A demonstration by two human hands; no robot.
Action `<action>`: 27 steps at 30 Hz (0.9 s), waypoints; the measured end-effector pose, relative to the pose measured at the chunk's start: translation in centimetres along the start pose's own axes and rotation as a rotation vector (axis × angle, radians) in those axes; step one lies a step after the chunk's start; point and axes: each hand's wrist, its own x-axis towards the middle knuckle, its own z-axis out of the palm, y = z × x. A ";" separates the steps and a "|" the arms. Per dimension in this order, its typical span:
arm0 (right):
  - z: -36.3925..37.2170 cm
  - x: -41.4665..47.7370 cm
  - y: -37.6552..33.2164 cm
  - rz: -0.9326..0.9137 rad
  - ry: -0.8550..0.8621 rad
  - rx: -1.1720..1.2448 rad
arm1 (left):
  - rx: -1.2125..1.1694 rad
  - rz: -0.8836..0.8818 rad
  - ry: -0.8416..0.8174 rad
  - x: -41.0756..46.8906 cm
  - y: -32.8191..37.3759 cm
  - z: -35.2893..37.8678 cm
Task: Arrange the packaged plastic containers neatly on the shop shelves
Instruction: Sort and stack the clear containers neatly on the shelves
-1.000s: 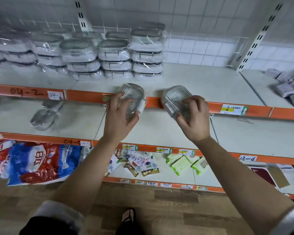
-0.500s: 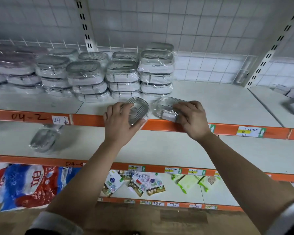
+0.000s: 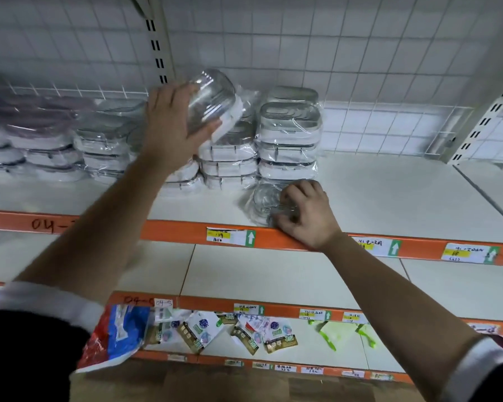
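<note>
Landmark: right-end stack of film-wrapped containers on the top shelf, w/ a 2nd stack touching its left side.
L hand: fingers and thumb clasped round a clear container. It's held in the air up-left of the landmark's top, above the 2nd stack.
R hand: fingers curled onto a wrapped container. This one lies on the shelf just in front of the landmark's base, at the orange front lip. Looks gripped; thumb side hidden.
Key relation: the L-hand container is tilted, white lid end down-right toward the landmark. The stacked ones lie flat, long axis running left-right across the shelf. Prob. needs levelling and a turn to match before it goes on a stack.
Nearer hand: L is nearer the stack tops. R is nearer the base and the shelf board right of the landmark.
Risk: the film wrap looks slick, so a crooked set-down could slide off.
Surface: white, smooth shelf board shows right of the landmark.
Room: wire-grid back panel is behind the landmark, w/ a slotted upright up-left of it. The middle shelf is below it, and sachets lie on the shelf under that.
</note>
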 end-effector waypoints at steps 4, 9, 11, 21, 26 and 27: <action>0.8 0.1 0.5 -0.020 0.034 0.013 | -0.038 -0.094 -0.151 6.1 -1.8 1.2; 1.2 0.5 1.0 0.013 0.042 0.068 | -0.081 -0.050 -0.471 11.4 -3.6 3.4; 1.4 0.6 1.0 -0.008 0.055 0.062 | -0.094 -0.033 -0.562 13.0 -3.9 4.6; 1.4 0.6 0.7 -0.004 0.055 0.027 | -0.072 0.079 -0.748 16.4 -5.4 8.4; 1.4 0.6 0.6 -0.004 0.048 0.019 | -0.045 0.103 -0.589 15.2 -4.5 8.1; 1.4 0.5 0.7 -0.009 0.045 0.021 | -0.070 0.096 -0.540 14.5 -4.3 8.0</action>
